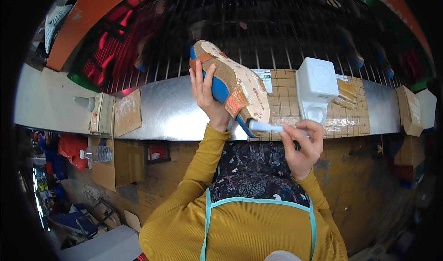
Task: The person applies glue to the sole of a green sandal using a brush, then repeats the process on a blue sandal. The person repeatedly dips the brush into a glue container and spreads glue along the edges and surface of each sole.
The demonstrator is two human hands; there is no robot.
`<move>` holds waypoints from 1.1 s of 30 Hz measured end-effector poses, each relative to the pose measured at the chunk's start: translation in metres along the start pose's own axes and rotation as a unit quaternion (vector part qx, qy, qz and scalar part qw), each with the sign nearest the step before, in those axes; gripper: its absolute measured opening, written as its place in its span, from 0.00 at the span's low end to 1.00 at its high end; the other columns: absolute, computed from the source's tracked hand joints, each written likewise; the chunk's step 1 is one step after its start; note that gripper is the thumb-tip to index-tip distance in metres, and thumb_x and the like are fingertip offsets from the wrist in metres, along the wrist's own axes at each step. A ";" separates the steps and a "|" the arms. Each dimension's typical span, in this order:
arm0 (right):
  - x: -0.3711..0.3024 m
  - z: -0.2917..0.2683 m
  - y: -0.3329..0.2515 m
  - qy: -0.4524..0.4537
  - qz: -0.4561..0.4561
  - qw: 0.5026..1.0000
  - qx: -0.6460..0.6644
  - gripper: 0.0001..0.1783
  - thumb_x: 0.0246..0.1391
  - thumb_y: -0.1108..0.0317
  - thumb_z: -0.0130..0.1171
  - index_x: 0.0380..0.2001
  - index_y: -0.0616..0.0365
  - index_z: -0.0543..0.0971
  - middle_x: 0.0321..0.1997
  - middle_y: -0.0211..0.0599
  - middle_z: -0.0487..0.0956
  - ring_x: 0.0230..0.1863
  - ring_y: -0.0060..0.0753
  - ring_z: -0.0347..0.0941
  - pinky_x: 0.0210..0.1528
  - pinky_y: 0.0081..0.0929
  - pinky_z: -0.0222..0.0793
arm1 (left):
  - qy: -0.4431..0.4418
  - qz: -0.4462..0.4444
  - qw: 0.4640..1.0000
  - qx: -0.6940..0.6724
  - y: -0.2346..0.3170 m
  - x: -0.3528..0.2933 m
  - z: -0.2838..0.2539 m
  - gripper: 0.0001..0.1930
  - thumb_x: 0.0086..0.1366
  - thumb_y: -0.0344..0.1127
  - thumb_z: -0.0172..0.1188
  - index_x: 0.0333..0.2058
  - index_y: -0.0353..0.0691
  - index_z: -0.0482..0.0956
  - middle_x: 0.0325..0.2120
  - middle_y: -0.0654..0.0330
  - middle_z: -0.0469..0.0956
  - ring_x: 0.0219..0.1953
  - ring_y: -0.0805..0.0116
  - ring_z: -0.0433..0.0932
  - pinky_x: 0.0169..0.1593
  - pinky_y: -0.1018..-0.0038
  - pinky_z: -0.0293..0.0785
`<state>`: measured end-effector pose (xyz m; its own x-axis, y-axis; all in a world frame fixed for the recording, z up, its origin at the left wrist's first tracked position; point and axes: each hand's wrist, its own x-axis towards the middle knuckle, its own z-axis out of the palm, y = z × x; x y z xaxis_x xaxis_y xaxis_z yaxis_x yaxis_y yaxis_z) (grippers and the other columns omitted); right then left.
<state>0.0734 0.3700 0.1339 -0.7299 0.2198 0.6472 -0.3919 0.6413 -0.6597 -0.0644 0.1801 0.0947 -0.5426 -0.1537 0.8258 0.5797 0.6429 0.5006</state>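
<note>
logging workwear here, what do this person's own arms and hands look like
The long mustard-yellow fabric left sleeve and matching right sleeve reach about to the wrists, with no clear markings on them. The left hand and right hand are bare; no gloves or rings show.

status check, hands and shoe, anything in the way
Left hand holding shoe. Right hand holding brush, its dark tip at the shoe's near end, contact unclear. Nothing seen between brush and shoe.
</note>
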 end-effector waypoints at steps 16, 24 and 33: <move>0.019 0.007 -0.002 0.069 -0.118 0.989 -0.064 0.19 0.34 0.68 0.76 0.36 0.45 0.87 0.38 0.27 0.72 0.37 0.24 0.67 0.45 0.29 0.50 | 0.010 -0.038 0.993 -0.116 -0.003 0.010 0.016 0.35 0.51 0.40 0.72 0.59 0.44 0.69 0.64 0.44 0.62 0.65 0.45 0.62 0.66 0.55 0.60; 0.016 -0.002 0.000 0.026 -0.131 0.990 -0.046 0.19 0.36 0.67 0.76 0.38 0.44 0.87 0.38 0.27 0.73 0.36 0.24 0.68 0.47 0.30 0.49 | -0.075 -0.078 0.962 -0.251 -0.012 0.004 0.009 0.42 0.54 0.44 0.71 0.63 0.39 0.60 0.64 0.54 0.56 0.65 0.59 0.61 0.66 0.66 0.64; 0.018 -0.002 -0.002 0.029 -0.162 0.985 -0.060 0.21 0.34 0.68 0.77 0.38 0.43 0.87 0.39 0.26 0.71 0.35 0.24 0.69 0.50 0.29 0.47 | -0.085 -0.128 0.923 -0.352 -0.009 0.001 0.008 0.36 0.55 0.42 0.70 0.60 0.38 0.66 0.64 0.52 0.60 0.66 0.59 0.61 0.65 0.66 0.66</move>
<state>0.0622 0.3740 0.1474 -0.5429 0.0298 0.8393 -0.5264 0.7666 -0.3677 -0.0752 0.1805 0.0890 -0.7691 -0.0750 0.6347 0.6386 -0.0537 0.7676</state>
